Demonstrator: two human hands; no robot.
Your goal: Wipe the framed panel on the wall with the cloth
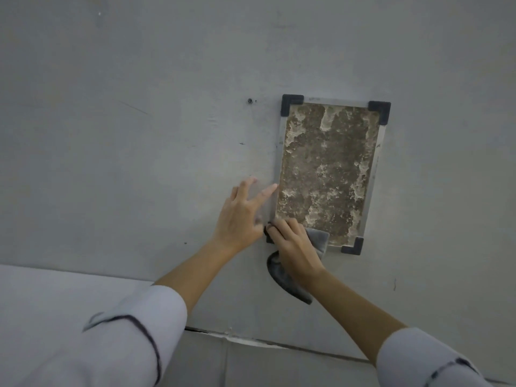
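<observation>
A framed panel [326,169] hangs on the grey wall, its brown face mottled with pale patches, with a silver frame and dark corner pieces. My right hand [293,247] presses a grey cloth [284,280] against the panel's lower left corner, hiding that corner piece. Part of the cloth hangs down below the frame. My left hand [243,216] lies flat on the wall just left of the frame, fingers spread and blurred, with the fingertips near the frame's left edge.
A small dark screw or hole [250,100] sits in the wall left of the panel's top. A white ledge or surface [55,297] lies at lower left. A seam [251,340] runs along the wall's base.
</observation>
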